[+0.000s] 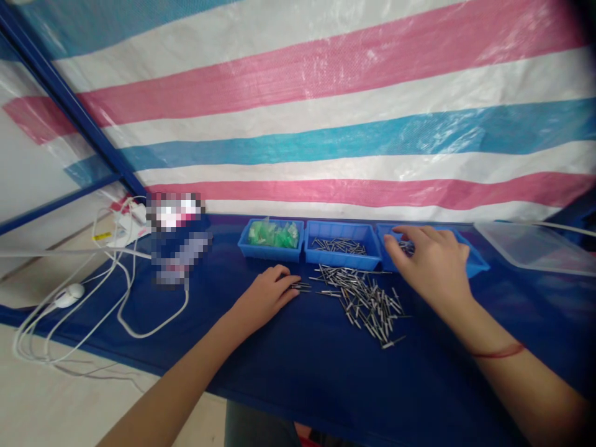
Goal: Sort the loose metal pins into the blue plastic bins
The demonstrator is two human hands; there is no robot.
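Loose pop rivets (pixel 367 301) lie in a heap on the blue table, in front of the bins. At the heap's left side my left hand (pixel 267 295) rests low on the tabletop, thumb and fingers closed round a few rivets (pixel 300 286). My right hand (pixel 433 264) is over the right blue bin (pixel 472 261), fingers bent and thumb apart, with nothing visible between them. Rivets (pixel 406 247) show inside that bin, partly hidden by the hand. More rivets (pixel 339 246) lie in the middle blue bin (pixel 342 259).
A left blue bin (pixel 272 253) holds green-tinted plastic packets (pixel 273 234). White cables (pixel 125 310) and a power strip (pixel 128 226) are at the left, beside a blurred-out patch. A clear plastic lid (pixel 535 248) lies at the right. Striped sheeting (pixel 326 136) hangs behind.
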